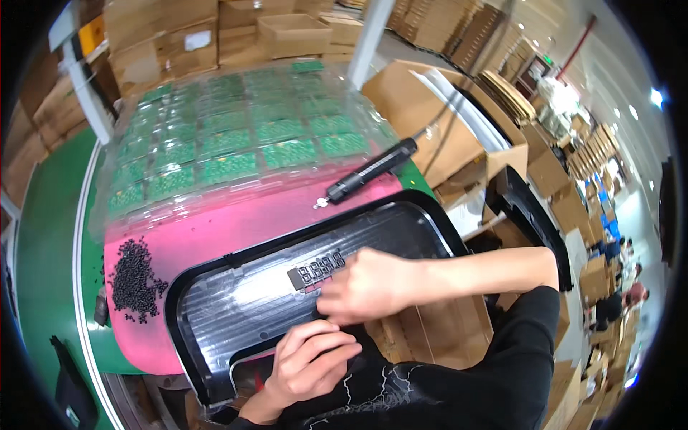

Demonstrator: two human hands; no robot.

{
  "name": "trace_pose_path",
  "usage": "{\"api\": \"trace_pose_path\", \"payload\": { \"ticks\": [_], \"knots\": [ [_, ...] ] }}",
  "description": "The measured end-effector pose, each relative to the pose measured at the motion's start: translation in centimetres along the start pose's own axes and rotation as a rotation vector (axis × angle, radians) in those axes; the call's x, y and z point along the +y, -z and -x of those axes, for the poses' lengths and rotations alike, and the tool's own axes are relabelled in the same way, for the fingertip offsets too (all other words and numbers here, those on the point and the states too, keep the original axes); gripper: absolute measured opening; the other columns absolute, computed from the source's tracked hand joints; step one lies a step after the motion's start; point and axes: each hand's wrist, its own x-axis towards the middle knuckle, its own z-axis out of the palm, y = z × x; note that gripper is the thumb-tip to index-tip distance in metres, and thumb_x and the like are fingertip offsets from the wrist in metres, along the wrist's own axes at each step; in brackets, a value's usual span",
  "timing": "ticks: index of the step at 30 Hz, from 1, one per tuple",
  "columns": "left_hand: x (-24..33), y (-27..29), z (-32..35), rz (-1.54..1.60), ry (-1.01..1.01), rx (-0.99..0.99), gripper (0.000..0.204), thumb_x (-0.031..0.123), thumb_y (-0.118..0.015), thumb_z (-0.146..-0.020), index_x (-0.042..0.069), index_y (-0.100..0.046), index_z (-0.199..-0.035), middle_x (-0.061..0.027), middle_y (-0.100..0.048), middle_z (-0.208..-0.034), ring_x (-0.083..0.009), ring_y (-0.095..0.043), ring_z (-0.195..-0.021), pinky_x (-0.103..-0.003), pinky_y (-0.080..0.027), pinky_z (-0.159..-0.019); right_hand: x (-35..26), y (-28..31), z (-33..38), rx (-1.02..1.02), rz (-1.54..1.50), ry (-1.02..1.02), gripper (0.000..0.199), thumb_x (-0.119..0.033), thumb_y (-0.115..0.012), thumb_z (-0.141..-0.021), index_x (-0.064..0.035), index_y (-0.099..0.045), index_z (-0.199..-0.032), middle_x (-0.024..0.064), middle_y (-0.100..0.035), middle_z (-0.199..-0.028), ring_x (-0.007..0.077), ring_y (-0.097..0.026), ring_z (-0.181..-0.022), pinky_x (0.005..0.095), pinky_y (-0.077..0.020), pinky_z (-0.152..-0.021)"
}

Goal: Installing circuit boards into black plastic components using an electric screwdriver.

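A black plastic housing [236, 301], a shallow tray shape with digit-shaped cutouts, lies tilted across the pink mat in front of me. Over its near side, just right of the cutouts, is my right hand [369, 287]. Its fingers are curled down and slightly blurred, and whatever they hold is hidden. My left hand [308, 362] is at the housing's near edge, close below the right one. Its fingers are bent and drawn together, with their tips near the right hand's fingers. I cannot make out anything between them.
Small black screws [135, 279] lie heaped on the pink mat [193, 229] at left. Beyond the housing rests a black electric screwdriver [373, 170]. Clear plastic trays of green circuit boards [229, 147] stand behind. Cardboard boxes [430, 107] and another black housing [527, 208] are at right.
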Motion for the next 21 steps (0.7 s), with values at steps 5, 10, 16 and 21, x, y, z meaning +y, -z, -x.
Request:
{"api": "trace_pose_path", "payload": {
  "ticks": [5,10,16,21],
  "knots": [
    [-2.3,1.3,-1.6,-0.304,0.126,-0.125,0.03,0.01,-0.078,-0.073,0.01,-0.071,-0.102,-0.0022,-0.066,-0.104,-0.0241,-0.062,-0.098,-0.036,-0.047,-0.08,16.9,2.0,-6.6,0.221,0.243,-0.357,0.015,-0.022,-0.062,-0.087,-0.0074,-0.063,-0.089,0.0148,-0.064,-0.072,0.0371,-0.066,-0.07,0.0469,-0.0536,-0.063],
    [-3.0,2.0,-1.3,-0.388,0.208,-0.28,0.029,0.016,-0.074,-0.076,0.012,-0.071,-0.104,-0.0001,-0.064,-0.104,-0.0158,-0.061,-0.088,-0.029,-0.047,-0.07,34.5,1.8,-9.1,-0.05,0.613,-0.925,0.043,-0.016,-0.058,-0.085,-0.0076,-0.051,-0.127,0.015,-0.061,-0.124,0.0314,-0.057,-0.122,0.0509,-0.0465,-0.099],
    [-2.5,2.2,-0.9,-0.503,0.141,-0.442,0.048,0.022,-0.057,-0.078,0.004,-0.061,-0.122,-0.0078,-0.06,-0.118,-0.0227,-0.057,-0.103,-0.033,-0.046,-0.082,47.3,-0.2,-10.8,-0.275,0.615,-1.036,0.066,-0.017,-0.076,-0.079,-0.0136,-0.046,-0.138,0.012,-0.055,-0.136,0.031,-0.051,-0.129,0.0514,-0.0452,-0.104],
    [-2.5,1.9,-0.5,-0.45,0.202,-0.602,0.046,0.023,-0.051,-0.09,0.003,-0.057,-0.131,-0.0114,-0.052,-0.135,-0.0245,-0.05,-0.118,-0.036,-0.044,-0.091,52.7,-1.9,-10.3,-0.28,0.421,-1.008,0.079,-0.001,-0.066,-0.077,-0.0201,-0.039,-0.149,0.0136,-0.056,-0.139,0.0336,-0.051,-0.131,0.0519,-0.0406,-0.108]
  ]
}}
